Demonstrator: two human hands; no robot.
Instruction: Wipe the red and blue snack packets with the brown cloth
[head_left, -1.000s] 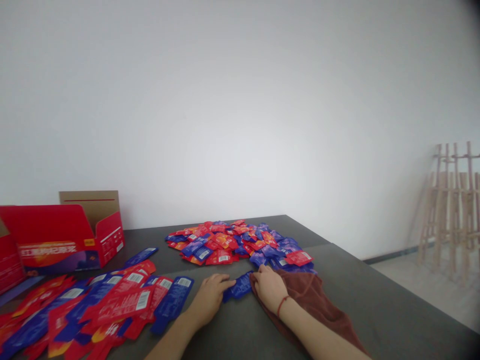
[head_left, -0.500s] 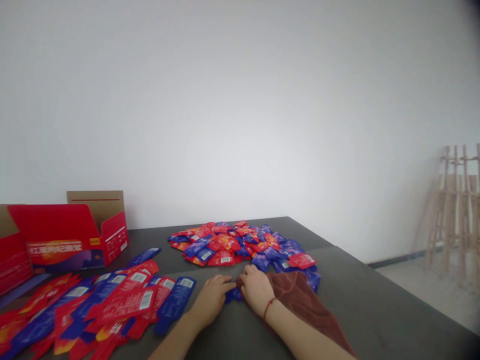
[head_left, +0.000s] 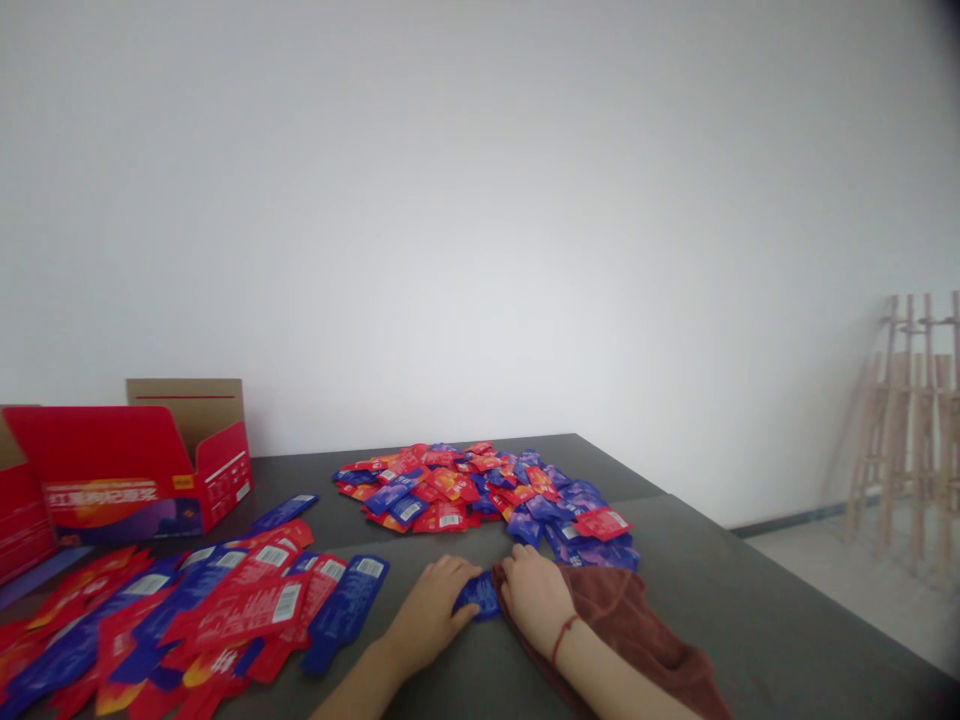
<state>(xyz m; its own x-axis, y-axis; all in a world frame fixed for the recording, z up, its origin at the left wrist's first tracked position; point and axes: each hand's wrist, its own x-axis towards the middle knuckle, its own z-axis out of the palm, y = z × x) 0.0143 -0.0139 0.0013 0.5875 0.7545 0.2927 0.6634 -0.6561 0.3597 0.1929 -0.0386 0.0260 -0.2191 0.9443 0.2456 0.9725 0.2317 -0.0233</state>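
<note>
My left hand (head_left: 427, 612) and my right hand (head_left: 534, 598) rest close together on the dark table (head_left: 750, 610), both with fingers bent onto one small blue packet (head_left: 478, 594) between them. My right hand also lies on a brown cloth (head_left: 637, 625), which runs back under that wrist; a red string circles the wrist. Just beyond the hands lies a heap of small red and blue packets (head_left: 480, 490). To the left spreads a pile of long flat red and blue packets (head_left: 202, 610).
An open red cardboard box (head_left: 131, 475) stands at the back left, with another red box (head_left: 22, 530) at the far left edge. The table's right edge drops to a light floor, where wooden racks (head_left: 911, 410) lean on the wall.
Both hands stayed on the blue packet. They drew together half a second ago, covering most of it, and have parted a little since. The brown cloth shifted with my right hand.
</note>
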